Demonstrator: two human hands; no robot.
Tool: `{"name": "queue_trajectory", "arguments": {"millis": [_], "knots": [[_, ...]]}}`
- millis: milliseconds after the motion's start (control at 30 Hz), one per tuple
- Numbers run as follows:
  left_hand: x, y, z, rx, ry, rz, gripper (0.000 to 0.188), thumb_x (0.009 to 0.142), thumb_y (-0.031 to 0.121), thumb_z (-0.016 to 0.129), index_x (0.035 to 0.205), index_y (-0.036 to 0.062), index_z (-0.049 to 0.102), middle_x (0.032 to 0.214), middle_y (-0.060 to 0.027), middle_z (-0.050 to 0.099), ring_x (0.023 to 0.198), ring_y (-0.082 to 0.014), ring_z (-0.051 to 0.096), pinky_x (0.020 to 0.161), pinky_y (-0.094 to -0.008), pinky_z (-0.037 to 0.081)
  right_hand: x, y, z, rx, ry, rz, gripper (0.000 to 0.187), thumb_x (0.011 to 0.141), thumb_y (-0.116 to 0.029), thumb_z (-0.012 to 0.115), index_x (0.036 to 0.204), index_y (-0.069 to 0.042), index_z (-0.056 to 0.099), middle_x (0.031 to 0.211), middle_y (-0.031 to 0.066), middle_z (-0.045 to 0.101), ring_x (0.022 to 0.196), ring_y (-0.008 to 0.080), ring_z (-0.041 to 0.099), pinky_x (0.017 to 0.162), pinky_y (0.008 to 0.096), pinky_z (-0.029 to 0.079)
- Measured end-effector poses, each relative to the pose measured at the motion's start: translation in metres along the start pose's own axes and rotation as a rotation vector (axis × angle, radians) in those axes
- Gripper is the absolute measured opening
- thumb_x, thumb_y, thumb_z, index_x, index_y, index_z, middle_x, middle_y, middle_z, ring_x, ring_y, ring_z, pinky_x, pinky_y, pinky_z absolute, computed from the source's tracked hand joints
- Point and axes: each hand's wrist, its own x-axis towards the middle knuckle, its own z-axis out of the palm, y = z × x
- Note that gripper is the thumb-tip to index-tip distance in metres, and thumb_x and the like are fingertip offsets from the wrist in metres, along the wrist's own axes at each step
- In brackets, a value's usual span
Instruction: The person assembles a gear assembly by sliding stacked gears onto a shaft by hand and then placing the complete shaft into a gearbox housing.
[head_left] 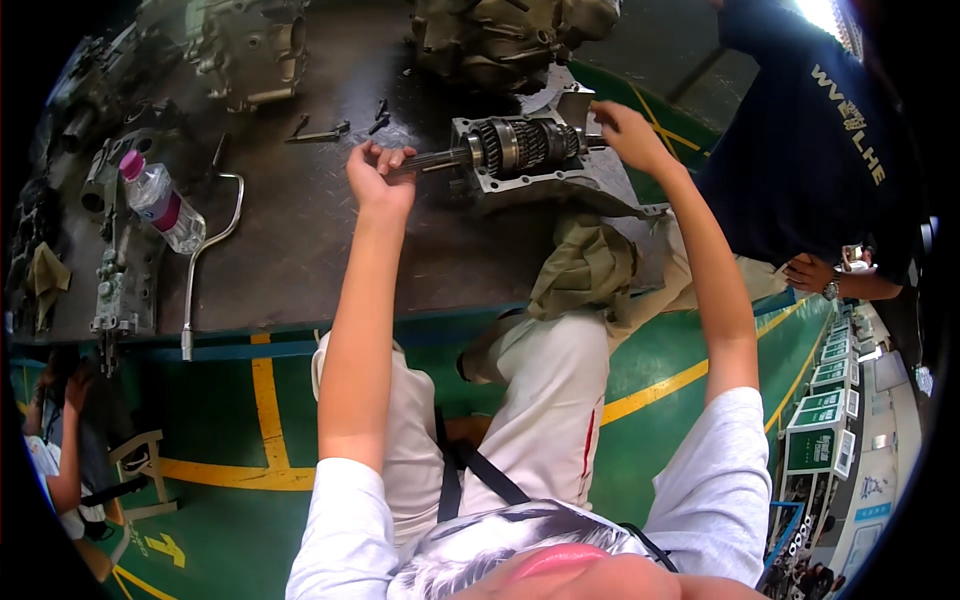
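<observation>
A gear shaft [530, 146] with several toothed gears lies along an open metal housing half [535, 183] on the workbench. My left hand [380, 174] is closed round the long splined end of the shaft, which sticks out to the left of the housing. At the opposite end my right hand [630, 136] bends its fingers about the short shaft stub; its fingertips are partly hidden. The shaft looks roughly level, and I cannot tell whether it is fully seated in the housing.
Large gearbox casings [500, 40] stand at the back of the dark bench. Several bolts [380, 118] lie behind my left hand. A water bottle [165, 205] and a bent wrench [208, 240] lie left. A crumpled cloth [585, 265] hangs near the front edge. A person [800, 150] stands right.
</observation>
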Motion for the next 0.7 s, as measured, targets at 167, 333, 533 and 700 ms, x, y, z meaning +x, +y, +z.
{"name": "queue_trajectory", "arguments": {"millis": [167, 333, 533, 700], "knots": [[-0.001, 0.004, 0.001, -0.008, 0.058, 0.004, 0.02, 0.086, 0.016, 0.047, 0.069, 0.0119, 0.038, 0.049, 0.0012, 0.026, 0.048, -0.0148, 0.036, 0.071, -0.0359, 0.046, -0.008, -0.003, 0.002, -0.157, -0.263, -0.028, 0.036, 0.067, -0.003, 0.061, 0.102, -0.005, 0.061, 0.102, 0.0185, 0.062, 0.102, 0.037, 0.055, 0.089, 0.0423, 0.044], [-0.01, -0.006, 0.005, 0.604, 0.308, 0.259, 0.016, 0.085, 0.02, 0.054, 0.078, 0.0052, 0.054, 0.075, -0.0091, 0.059, 0.065, -0.0252, 0.059, 0.077, -0.0405, 0.046, 0.01, 0.002, 0.016, -0.303, -0.359, 0.03, 0.032, 0.067, -0.009, 0.065, 0.099, -0.006, 0.063, 0.097, 0.0175, 0.065, 0.097, 0.0359, 0.059, 0.083, 0.0426, 0.047], [-0.039, -0.002, 0.005, 2.137, -0.228, 1.29, 0.021, 0.078, 0.024, 0.062, 0.077, 0.0024, 0.061, 0.086, -0.0137, 0.061, 0.089, -0.0319, 0.056, 0.083, -0.0425, 0.041, 0.016, 0.009, 0.017, -0.403, -0.517, 0.174, 0.032, 0.064, -0.024, 0.073, 0.089, -0.005, 0.068, 0.091, 0.0182, 0.066, 0.09, 0.0349, 0.063, 0.08, 0.0409, 0.05], [-0.044, -0.001, 0.006, 2.436, -0.463, 1.218, 0.024, 0.064, 0.015, 0.07, 0.081, 0.0046, 0.058, 0.082, -0.0109, 0.06, 0.084, -0.0287, 0.057, 0.077, -0.0375, 0.041, 0.019, 0.002, 0.01, -0.431, -0.506, 0.154, 0.03, 0.064, -0.024, 0.071, 0.088, -0.007, 0.07, 0.088, 0.0182, 0.066, 0.087, 0.0348, 0.064, 0.078, 0.0414, 0.051]]}}
